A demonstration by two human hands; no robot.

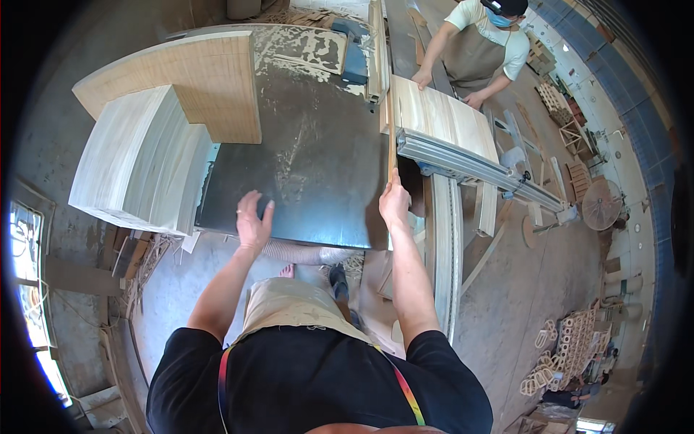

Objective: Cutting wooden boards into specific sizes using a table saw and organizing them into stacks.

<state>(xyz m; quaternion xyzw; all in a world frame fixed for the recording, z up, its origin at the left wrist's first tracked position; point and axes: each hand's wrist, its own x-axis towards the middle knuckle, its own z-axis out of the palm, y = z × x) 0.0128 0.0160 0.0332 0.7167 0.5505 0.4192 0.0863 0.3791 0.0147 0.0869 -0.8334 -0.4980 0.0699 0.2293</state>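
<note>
My right hand (395, 203) is closed round the near end of a narrow wooden strip (392, 148). The strip points away from me along the right edge of a dark metal saw table (303, 173). Over the table's near edge hovers or rests my left hand (253, 223), fingers apart and holding nothing; whether it touches the surface I cannot tell. To the right of the strip, a pale wooden board (444, 116) lies beside an aluminium rail (463, 159). A co-worker (477, 47) in an apron has both hands on that board.
A stack of pale boards (141, 163) stands at the table's left, with a wide wooden panel (181, 79) behind it. Wood scraps and dust cover the table's far part, near a blue block (354, 50). A ribbed hose (293, 252) runs under the near edge.
</note>
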